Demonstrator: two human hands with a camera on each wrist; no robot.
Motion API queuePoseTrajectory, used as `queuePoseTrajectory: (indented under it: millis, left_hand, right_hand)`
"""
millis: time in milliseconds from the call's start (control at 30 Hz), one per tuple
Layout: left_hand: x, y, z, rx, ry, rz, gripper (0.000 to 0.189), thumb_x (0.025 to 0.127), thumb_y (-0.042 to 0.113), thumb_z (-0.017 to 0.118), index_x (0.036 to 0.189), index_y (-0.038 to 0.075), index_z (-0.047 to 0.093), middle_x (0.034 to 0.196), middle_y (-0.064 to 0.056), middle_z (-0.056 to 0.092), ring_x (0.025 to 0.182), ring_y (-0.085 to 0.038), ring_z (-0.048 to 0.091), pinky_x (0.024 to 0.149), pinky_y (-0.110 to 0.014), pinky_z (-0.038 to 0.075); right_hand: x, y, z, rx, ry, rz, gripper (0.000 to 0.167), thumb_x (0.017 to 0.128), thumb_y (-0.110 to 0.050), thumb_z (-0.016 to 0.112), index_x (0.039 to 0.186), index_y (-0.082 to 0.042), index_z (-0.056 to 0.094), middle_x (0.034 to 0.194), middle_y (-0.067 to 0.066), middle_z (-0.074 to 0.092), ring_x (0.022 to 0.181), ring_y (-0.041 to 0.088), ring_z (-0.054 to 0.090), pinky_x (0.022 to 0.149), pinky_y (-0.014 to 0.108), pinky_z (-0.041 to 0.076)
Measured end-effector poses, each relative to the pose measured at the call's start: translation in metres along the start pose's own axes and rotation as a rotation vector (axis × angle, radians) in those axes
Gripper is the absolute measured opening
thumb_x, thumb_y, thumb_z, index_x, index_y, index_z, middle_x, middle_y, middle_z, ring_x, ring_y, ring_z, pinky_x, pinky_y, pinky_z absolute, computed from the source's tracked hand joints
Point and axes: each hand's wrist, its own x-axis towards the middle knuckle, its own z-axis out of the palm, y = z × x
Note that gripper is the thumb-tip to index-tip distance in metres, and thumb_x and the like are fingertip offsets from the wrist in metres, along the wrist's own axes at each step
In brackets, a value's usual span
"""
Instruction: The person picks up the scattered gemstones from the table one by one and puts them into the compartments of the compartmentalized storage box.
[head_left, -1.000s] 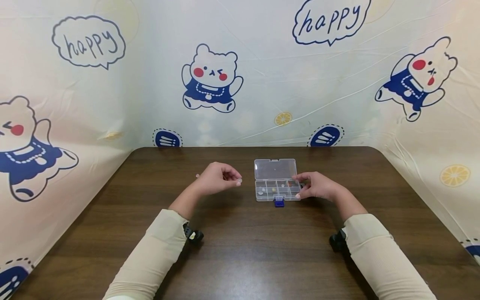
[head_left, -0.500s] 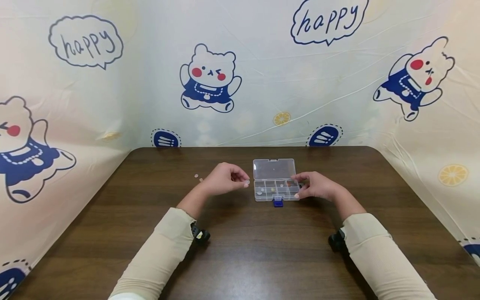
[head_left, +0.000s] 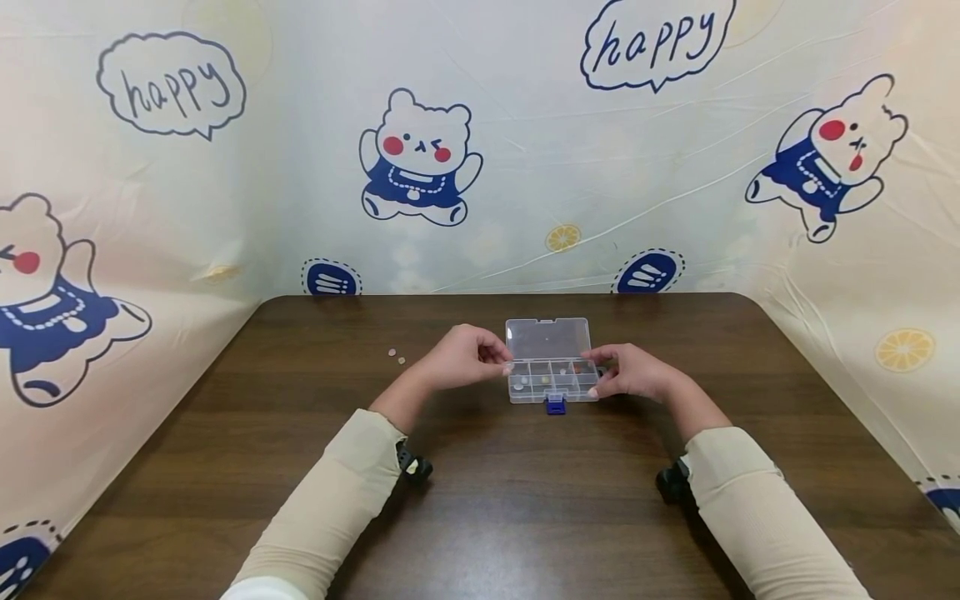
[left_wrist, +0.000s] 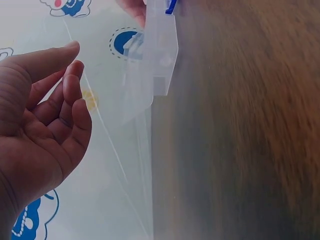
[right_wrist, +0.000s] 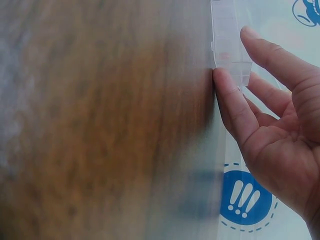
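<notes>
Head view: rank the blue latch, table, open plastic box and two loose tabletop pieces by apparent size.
Largest to smallest:
Table
Open plastic box
Blue latch
Loose piece farther left and its neighbour, too alike to rank

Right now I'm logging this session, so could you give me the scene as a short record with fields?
Surface: brown wooden table
Container: clear compartment box, lid open, blue latch at the front
Contents: a few tiny pieces, details too small to tell
Left hand: fingertips at the box's left edge; whether they hold anything is unclear
Right hand: grips the box's right end
Loose items: two small pale pieces, left of both hands
Backdrop: printed with cartoon bears
</notes>
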Motion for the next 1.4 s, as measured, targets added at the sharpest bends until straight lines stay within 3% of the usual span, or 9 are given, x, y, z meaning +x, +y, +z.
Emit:
queuePoseTrajectory:
  millis: [300, 1067, 1400]
  left_hand:
    - [0.008, 0.005, 0.009, -0.004, -0.047, -0.002, 0.007, 0.084, 0.009, 0.077, 0.089, 0.006, 0.073, 0.079, 0.002, 0.068, 0.073, -0.012, 0.061, 0.069, -0.025, 0.052]
    - [0.039, 0.012, 0.025, 0.125, -0.16, 0.046, 0.006, 0.083, 0.01, 0.078, 0.088, 0.007, 0.077, 0.075, 0.004, 0.068, 0.068, -0.007, 0.058, 0.065, -0.021, 0.049]
    - [0.052, 0.008, 0.031, 0.157, -0.247, 0.0, 0.006, 0.084, 0.009, 0.077, 0.089, 0.006, 0.077, 0.074, 0.004, 0.068, 0.067, -0.007, 0.056, 0.064, -0.02, 0.047]
  right_hand:
    - [0.0, -0.001, 0.0, 0.001, 0.0, -0.003, 0.073, 0.079, -0.017, 0.082, 0.142, -0.003, 0.047, 0.136, 0.022, 0.048, 0.092, 0.024, 0.062, 0.093, 0.039, 0.049]
    - [0.001, -0.002, 0.0, -0.002, -0.004, -0.01, 0.074, 0.08, -0.019, 0.082, 0.142, -0.002, 0.046, 0.135, 0.022, 0.049, 0.092, 0.023, 0.062, 0.092, 0.04, 0.049]
    - [0.0, 0.0, -0.001, -0.005, -0.004, -0.008, 0.074, 0.08, -0.019, 0.082, 0.142, -0.003, 0.047, 0.134, 0.021, 0.049, 0.092, 0.024, 0.062, 0.093, 0.04, 0.049]
